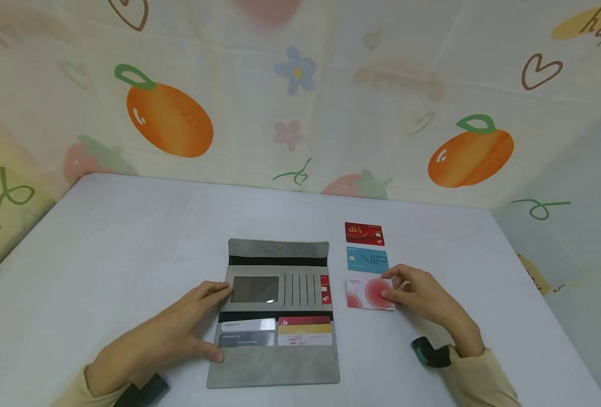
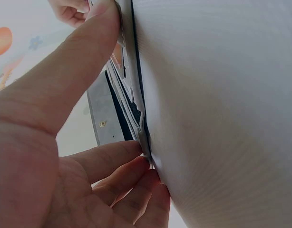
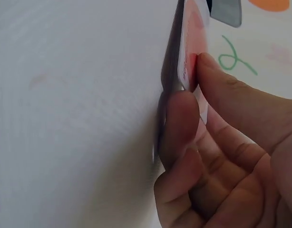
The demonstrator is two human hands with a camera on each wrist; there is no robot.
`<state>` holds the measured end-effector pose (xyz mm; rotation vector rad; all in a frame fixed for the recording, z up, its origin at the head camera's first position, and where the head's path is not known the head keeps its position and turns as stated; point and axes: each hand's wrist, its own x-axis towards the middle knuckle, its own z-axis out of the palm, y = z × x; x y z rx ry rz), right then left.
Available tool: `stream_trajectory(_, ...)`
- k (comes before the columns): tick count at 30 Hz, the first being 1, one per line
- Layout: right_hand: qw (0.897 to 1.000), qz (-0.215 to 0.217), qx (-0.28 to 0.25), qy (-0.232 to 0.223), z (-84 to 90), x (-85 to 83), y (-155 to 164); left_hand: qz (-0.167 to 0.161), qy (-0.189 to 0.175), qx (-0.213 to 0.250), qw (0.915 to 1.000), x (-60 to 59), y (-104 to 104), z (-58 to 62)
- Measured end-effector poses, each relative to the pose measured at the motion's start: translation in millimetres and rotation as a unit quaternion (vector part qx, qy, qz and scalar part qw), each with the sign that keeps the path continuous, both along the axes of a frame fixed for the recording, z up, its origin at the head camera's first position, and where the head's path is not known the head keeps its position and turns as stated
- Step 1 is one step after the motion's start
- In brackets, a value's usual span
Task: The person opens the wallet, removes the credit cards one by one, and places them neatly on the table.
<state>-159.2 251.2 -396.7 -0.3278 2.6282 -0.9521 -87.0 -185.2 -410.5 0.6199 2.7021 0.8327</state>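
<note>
A grey wallet (image 1: 277, 316) lies unfolded on the white counter (image 1: 127, 237). The left hand (image 1: 178, 330) rests at the wallet's left edge, fingers fairly straight against it and thumb on its lower corner. Just right of the wallet, the right hand (image 1: 422, 297) pinches a white-and-pink card (image 1: 366, 294), seemingly lifting one edge. Beyond that card lie a blue VIP card (image 1: 367, 260) and a red VIP card (image 1: 364, 233).

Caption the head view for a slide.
Left hand steadies open wallet; right hand pinches pink card.
</note>
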Motion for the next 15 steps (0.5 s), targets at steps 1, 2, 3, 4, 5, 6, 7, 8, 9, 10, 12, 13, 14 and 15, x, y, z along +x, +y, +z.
stream_trajectory(1, 1.0, -0.004, 0.002, 0.0, -0.4, 0.1, -0.3, 0.0, 0.0, 0.0, 1.0, 0.0, 0.0, 0.2)
stream_trajectory(2, 1.0, -0.007, 0.003, 0.001, -0.7, 0.2, -0.5, 0.0, -0.001, 0.001, 1.0, -0.1, 0.1, 0.2)
stream_trajectory(3, 1.0, -0.009, 0.005, 0.003, -1.0, 0.3, -0.8, 0.0, -0.002, 0.001, 1.0, -0.2, 0.1, 0.5)
stream_trajectory(4, 1.0, -0.01, 0.008, 0.004, -1.2, 0.3, -0.9, 0.0, -0.002, 0.0, 1.0, -0.2, 0.1, 0.6)
stream_trajectory(5, 1.0, -0.011, 0.01, 0.005, -1.3, 0.4, -1.0, 0.0, -0.002, -0.001, 1.0, -0.2, 0.2, 0.7)
stream_trajectory(6, 1.0, -0.011, 0.014, 0.007, -1.4, 0.4, -1.1, 0.0, -0.001, -0.002, 1.0, -0.1, 0.1, 0.9)
stream_trajectory(7, 1.0, -0.012, 0.017, 0.009, -1.4, 0.5, -1.2, 0.001, 0.0, -0.002, 1.0, -0.1, 0.1, 1.1)
stream_trajectory(8, 1.0, -0.011, 0.019, 0.01, -1.3, 0.5, -1.2, 0.001, -0.001, -0.002, 1.0, -0.1, 0.1, 1.1)
stream_trajectory(9, 1.0, -0.012, 0.022, 0.011, -1.3, 0.5, -1.2, 0.001, -0.001, -0.002, 1.0, 0.0, 0.1, 1.2)
stream_trajectory(10, 1.0, -0.012, 0.026, 0.011, -1.2, 0.7, -1.1, 0.002, -0.001, -0.001, 1.0, -0.1, 0.2, 1.2)
stream_trajectory(12, 0.999, -0.014, 0.032, 0.013, -0.8, 1.1, -1.1, 0.002, -0.003, 0.0, 1.0, -0.1, 0.4, 1.2)
stream_trajectory(13, 0.999, -0.015, 0.034, 0.012, -0.5, 1.4, -1.0, 0.002, -0.004, -0.001, 1.0, -0.1, 0.6, 1.2)
stream_trajectory(14, 0.999, -0.016, 0.037, 0.011, -0.3, 1.7, -0.9, 0.003, -0.006, -0.001, 1.0, -0.1, 0.7, 1.2)
stream_trajectory(15, 0.999, -0.018, 0.039, 0.01, -0.1, 2.0, -0.9, 0.003, -0.006, -0.001, 1.0, 0.0, 0.9, 1.3)
